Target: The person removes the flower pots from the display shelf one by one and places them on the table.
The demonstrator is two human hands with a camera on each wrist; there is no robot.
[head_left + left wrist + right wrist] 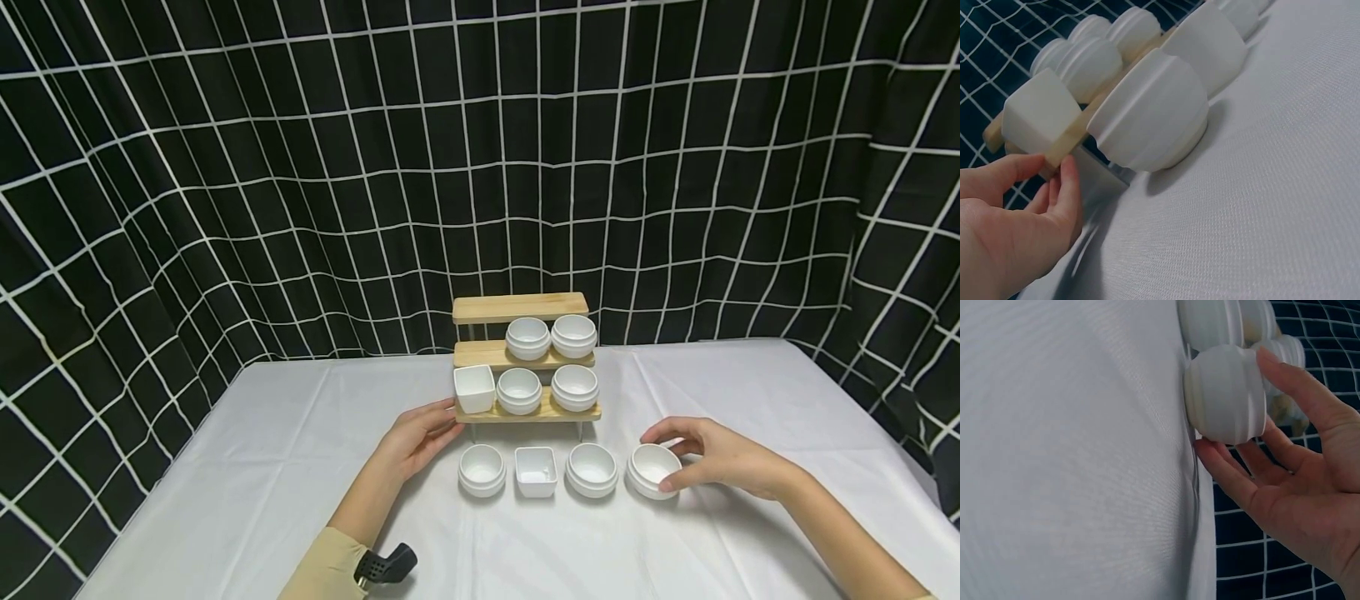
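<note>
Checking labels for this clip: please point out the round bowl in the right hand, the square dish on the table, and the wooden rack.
round bowl (652, 471), head view, on its inner hollow.
square dish (536, 472), head view, on its inside floor.
wooden rack (517, 307), head view, on the bare top shelf board.

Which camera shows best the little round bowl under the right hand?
The right wrist view: the round bowl fills it, thumb and fingers curled around its ribbed side. The head view shows it small. The left wrist view doesn't clearly show it.
</note>
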